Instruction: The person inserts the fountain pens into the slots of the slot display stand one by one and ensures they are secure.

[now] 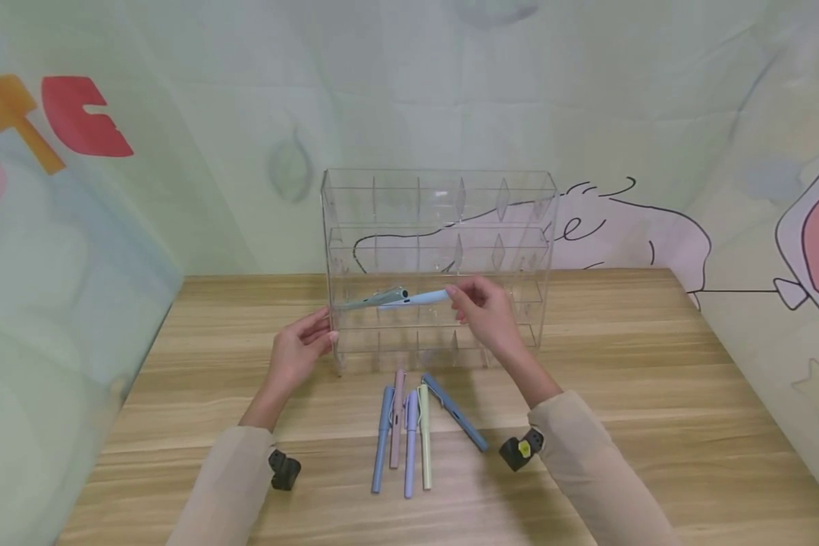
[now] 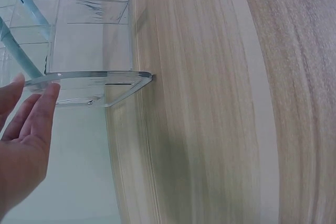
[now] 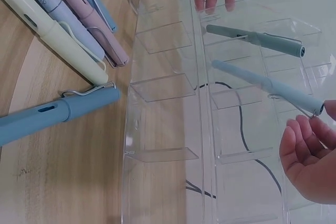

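A light blue capped pen [image 1: 423, 298] is pinched by its cap end between the thumb and fingers of my right hand [image 1: 487, 315]. Its other end reaches into a compartment of the clear acrylic organizer [image 1: 440, 182]. Beside it, a grey-green pen [image 3: 257, 39] lies tilted in the same tier, toward the left side. My left hand [image 1: 299, 349] touches the organizer's left side panel, its fingers fairly straight, as the left wrist view [image 2: 31, 135] also shows.
In front of the organizer lie several capped pens: a blue pen [image 1: 382, 440], a mauve pen [image 1: 396, 425], a lavender pen [image 1: 410, 447], a pale green pen [image 1: 425, 440] and a slanted dark blue pen [image 1: 456, 413]. All are on the wooden table [image 1: 246, 303], before a printed cloth backdrop [image 1: 211, 152].
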The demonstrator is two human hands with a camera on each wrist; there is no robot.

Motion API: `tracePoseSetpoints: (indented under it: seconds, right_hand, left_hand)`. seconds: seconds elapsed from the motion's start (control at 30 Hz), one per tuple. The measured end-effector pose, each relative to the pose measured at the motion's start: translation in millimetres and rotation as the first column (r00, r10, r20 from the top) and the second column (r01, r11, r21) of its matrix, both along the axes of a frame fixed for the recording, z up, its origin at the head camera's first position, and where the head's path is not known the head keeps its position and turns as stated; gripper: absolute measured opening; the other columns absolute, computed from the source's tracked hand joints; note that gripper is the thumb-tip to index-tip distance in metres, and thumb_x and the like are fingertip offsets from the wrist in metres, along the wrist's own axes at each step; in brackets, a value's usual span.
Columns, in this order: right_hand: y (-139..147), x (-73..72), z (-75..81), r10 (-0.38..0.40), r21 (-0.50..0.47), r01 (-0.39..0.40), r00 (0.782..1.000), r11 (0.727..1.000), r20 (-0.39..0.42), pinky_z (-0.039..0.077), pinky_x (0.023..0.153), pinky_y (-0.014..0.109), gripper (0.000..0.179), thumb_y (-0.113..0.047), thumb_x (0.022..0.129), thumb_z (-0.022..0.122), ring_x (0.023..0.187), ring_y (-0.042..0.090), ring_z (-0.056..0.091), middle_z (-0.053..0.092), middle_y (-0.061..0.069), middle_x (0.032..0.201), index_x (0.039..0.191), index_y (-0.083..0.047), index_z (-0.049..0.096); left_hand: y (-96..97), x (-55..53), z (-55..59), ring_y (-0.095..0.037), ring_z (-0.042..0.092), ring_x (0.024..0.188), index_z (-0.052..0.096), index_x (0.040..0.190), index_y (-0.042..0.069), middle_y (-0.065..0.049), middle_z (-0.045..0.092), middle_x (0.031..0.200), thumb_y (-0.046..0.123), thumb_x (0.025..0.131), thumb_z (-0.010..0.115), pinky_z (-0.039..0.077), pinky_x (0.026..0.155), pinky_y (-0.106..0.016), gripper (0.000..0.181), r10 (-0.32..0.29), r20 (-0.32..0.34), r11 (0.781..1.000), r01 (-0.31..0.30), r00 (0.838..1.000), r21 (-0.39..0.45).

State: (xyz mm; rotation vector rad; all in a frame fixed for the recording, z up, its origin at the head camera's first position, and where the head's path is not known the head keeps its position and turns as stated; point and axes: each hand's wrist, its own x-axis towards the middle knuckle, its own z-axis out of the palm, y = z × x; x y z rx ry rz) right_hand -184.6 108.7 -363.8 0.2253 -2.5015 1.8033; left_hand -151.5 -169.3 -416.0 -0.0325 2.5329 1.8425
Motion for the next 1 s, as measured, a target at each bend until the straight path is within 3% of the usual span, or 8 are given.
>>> tracePoseSetpoints:
  seconds: [0.23, 0.37, 0.5, 0.77, 1.0]
  right_hand:
    - [0.0, -0.1, 2.8, 0.019, -0.002, -0.019, 1.0, 1.0, 0.024, 0.057, 0.062, 0.036, 0.02, -0.017, 0.091, 0.058, 0.064, 0.017, 0.057, 0.061, 0.015, 0.081, 0.095, 0.003, 0.06]
    - [0.4, 0.9, 4.4, 0.038, -0.009, -0.038, 0.999, 0.999, 0.006, 0.056, 0.062, 0.028, 0.018, -0.013, 0.09, 0.059, 0.07, 0.025, 0.059, 0.062, 0.015, 0.084, 0.097, 0.004, 0.06]
    - [0.5, 1.3, 5.7, 0.052, -0.013, -0.052, 0.998, 0.999, -0.023, 0.056, 0.068, 0.032, 0.018, -0.008, 0.089, 0.059, 0.076, 0.03, 0.06, 0.061, 0.017, 0.089, 0.1, 0.006, 0.058]
    - [-0.2, 0.6, 6.5, 0.065, -0.035, -0.066, 0.997, 0.997, -0.041, 0.056, 0.07, 0.027, 0.021, 0.001, 0.086, 0.059, 0.078, 0.02, 0.059, 0.06, 0.018, 0.094, 0.106, 0.009, 0.056]
    - [1.4, 1.0, 5.7, 0.098, -0.053, -0.101, 0.994, 0.993, -0.053, 0.055, 0.072, 0.024, 0.02, 0.004, 0.086, 0.058, 0.084, 0.023, 0.058, 0.06, 0.019, 0.097, 0.105, 0.009, 0.058]
  left_hand:
    - [0.4, -0.4, -0.1, -0.032, 0.055, 0.107, 0.043, 0.133, 0.001, -0.025, 0.054, 0.12, 0.001, 0.089, 0.057, 0.054, 0.079, -0.021, 0.047, 0.002, -0.004, 1.0, -0.002, 1.0, 0.0]
    - [0.3, -0.6, -0.1, -0.033, 0.055, 0.107, 0.043, 0.134, 0.001, -0.025, 0.054, 0.12, 0.001, 0.089, 0.057, 0.054, 0.079, -0.021, 0.047, 0.005, -0.001, 1.0, -0.005, 1.0, -0.005]
    - [0.0, -0.9, -0.4, -0.032, 0.055, 0.107, 0.043, 0.134, 0.001, -0.025, 0.053, 0.12, 0.001, 0.089, 0.057, 0.054, 0.078, -0.021, 0.047, 0.004, 0.001, 1.0, -0.004, 1.0, -0.005]
    - [-0.1, -1.0, 0.0, -0.032, 0.055, 0.107, 0.043, 0.134, 0.001, -0.025, 0.054, 0.12, 0.001, 0.089, 0.057, 0.054, 0.078, -0.021, 0.047, 0.01, 0.007, 1.0, -0.01, 1.0, 0.005]
    - [0.4, -0.5, 0.6, -0.032, 0.054, 0.108, 0.042, 0.135, 0.002, -0.024, 0.052, 0.122, 0.002, 0.089, 0.057, 0.054, 0.08, -0.021, 0.048, 0.009, 0.03, 1.0, -0.009, 1.0, 0.01]
